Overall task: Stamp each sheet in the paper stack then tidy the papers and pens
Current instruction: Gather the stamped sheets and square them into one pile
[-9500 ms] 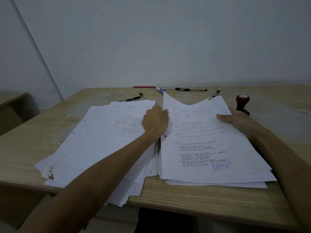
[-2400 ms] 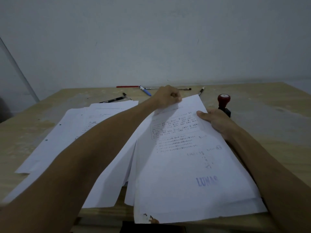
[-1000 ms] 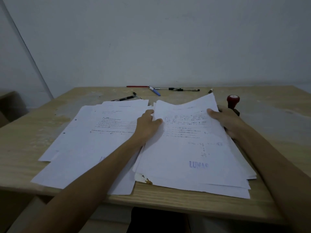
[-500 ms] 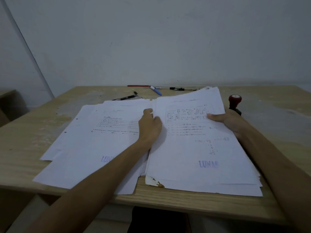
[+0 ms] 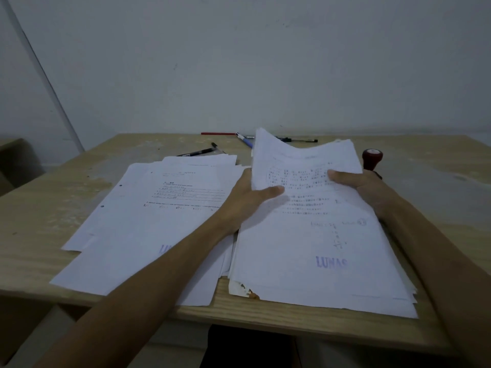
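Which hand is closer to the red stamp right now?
Right. The right hand grips the right edge of the paper stack directly beside the red stamp; the left hand holds the stack's left edge, across the sheets from it.

1. White sheets in right stack [image 5: 313,235], black print, blue "LUNAS" stamp mark [image 5: 331,262]; brown stain at near-left corner.
2. White left pile [image 5: 148,229], black print.
3. Dark red stamp [image 5: 372,158].
4. Red pen [image 5: 218,133], blue-capped pen [image 5: 246,141], black pen [image 5: 196,152].
5. Pale wood-grain table [image 5: 53,208].
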